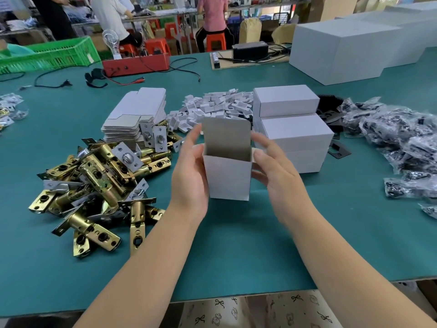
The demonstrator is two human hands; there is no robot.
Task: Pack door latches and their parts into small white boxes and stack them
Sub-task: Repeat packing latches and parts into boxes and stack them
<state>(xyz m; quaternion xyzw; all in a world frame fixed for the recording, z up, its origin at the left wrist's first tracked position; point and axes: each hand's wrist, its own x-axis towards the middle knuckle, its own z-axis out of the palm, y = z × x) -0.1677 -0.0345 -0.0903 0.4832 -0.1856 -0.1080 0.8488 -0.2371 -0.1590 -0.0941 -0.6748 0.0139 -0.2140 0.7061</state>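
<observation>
I hold a small white box (pixel 228 177) upright above the green table, its top flap standing open and its inside looking empty. My left hand (pixel 189 171) grips its left side with the thumb at the front. My right hand (pixel 275 166) holds the right side, fingers at the side flap. A heap of brass door latches (pixel 99 183) lies to the left. Flat unfolded box blanks (pixel 137 114) are stacked behind the latches. Closed white boxes (pixel 293 129) are stacked just right of my hands.
A pile of small white cardboard inserts (pixel 212 107) lies behind the box. Bagged black parts (pixel 397 143) spread along the right. Black plates (pixel 339 150) lie by the stack. Large white cartons (pixel 350 50) stand far right; a red tray (pixel 137 63), cables and a green crate (pixel 49 55) far left.
</observation>
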